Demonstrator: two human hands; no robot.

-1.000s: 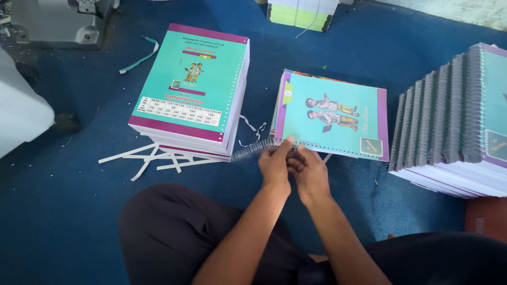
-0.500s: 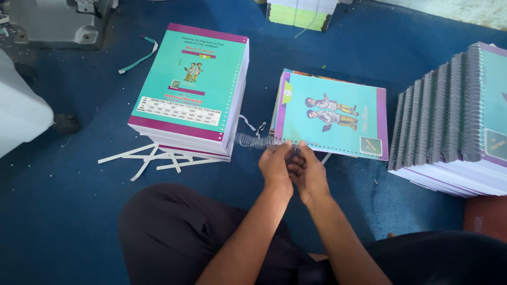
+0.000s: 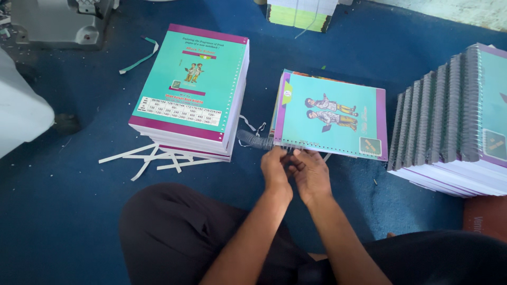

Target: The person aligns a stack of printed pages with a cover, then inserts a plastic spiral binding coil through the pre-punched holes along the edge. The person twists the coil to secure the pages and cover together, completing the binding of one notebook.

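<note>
We look down from above at a person seated on a blue floor [image 3: 63, 211], dark-trousered knees at the bottom of the view. Both bare hands meet just in front of a teal notebook [image 3: 331, 116] with a purple border that lies flat on the floor, its punched edge facing the person. The left hand [image 3: 275, 168] is curled, fingers pinched at that near edge where a grey wire spiral [image 3: 253, 140] begins; the spiral sticks out to the left from the notebook's near left corner. The right hand [image 3: 312, 171] is likewise curled, fingertips touching the same edge just beside the left hand. We cannot tell exactly how much of the wire each hand grips, since the fingers hide the contact.

To the left, close by, stands a tall stack of unbound teal notebooks [image 3: 193, 89] with a punched right edge. White paper strips [image 3: 150, 157] lie scattered on the floor at its near side. To the right, a fanned pile of spiral-bound notebooks [image 3: 449, 121] rests with grey coils showing. At the top edge sits another paper stack [image 3: 301, 13], and a grey machine [image 3: 60, 21] fills the top left corner.
</note>
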